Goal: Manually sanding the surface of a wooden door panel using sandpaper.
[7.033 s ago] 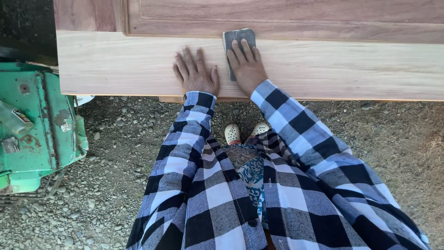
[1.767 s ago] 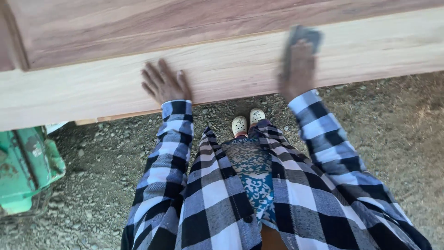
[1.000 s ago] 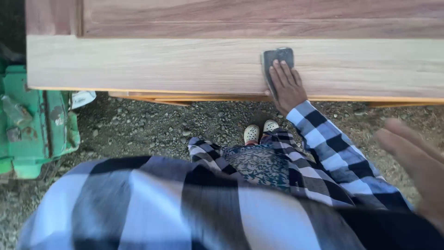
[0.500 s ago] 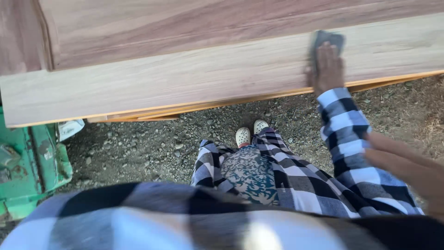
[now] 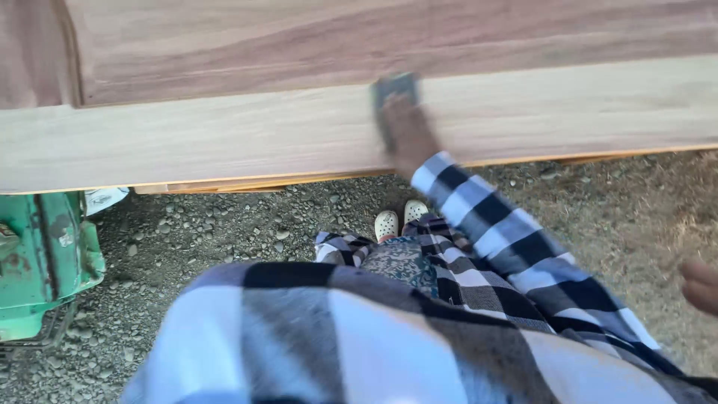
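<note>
My right hand [image 5: 407, 138] presses a dark grey sanding pad [image 5: 394, 88] flat against the pale wooden board [image 5: 224, 138], near its upper edge and blurred by motion. A reddish wood panel [image 5: 299, 37] lies just behind the board. My left arm in a checked sleeve [image 5: 336, 337] crosses close under the camera. Only the fingertips of my left hand [image 5: 701, 286] show at the right edge, over the ground, touching nothing I can see.
A green metal machine [image 5: 41, 262] stands on the gravel at the left. Gravel ground [image 5: 224, 239] lies below the board, with dry grass [image 5: 643, 202] to the right. My light-coloured shoes [image 5: 400, 221] are under the board's front edge.
My right hand has slid the sanding pad leftwards along the pale board. My left hand, lifted off the board earlier, has dropped toward the right edge of view.
</note>
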